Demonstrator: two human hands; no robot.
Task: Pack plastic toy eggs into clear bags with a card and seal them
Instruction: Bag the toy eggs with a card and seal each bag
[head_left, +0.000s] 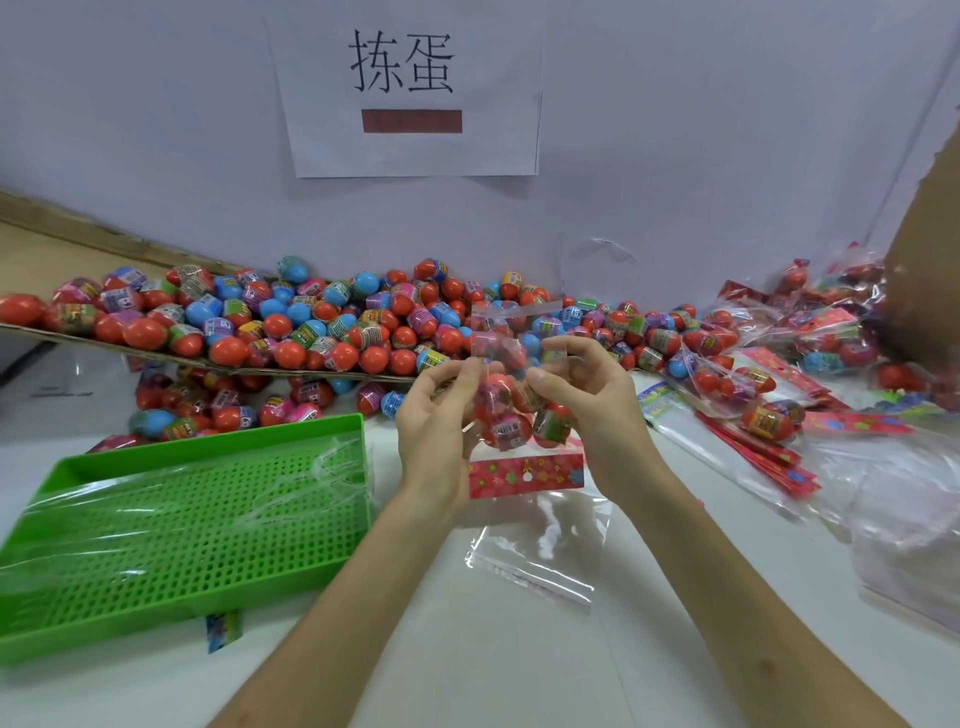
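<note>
At the frame's centre our left hand (435, 415) and right hand (592, 405) both pinch the neck of the clear bag (511, 358), fingers curled, probably to keep the eggs (506, 431) low while we seal it.

The clear bag (498, 338) pinched between the fingers of your left hand (434, 415) and right hand (587, 410) was thin plastic film — glossy, crinkled, flashing white highlights. Just below your fingertips, the eggs (506, 434) inside it were hard, smooth plastic with a wet-looking shine and printed wrap bands. Under your fingers lay a printed card (524, 477), paper by its look, with more glossy clear film below it. Left of your fingers the green tray (218, 441) was moulded plastic — perforated, softly shiny, under wrinkled clear film. Beyond your fingertips the cardboard (171, 357) looked matt and rough-edged.
</note>
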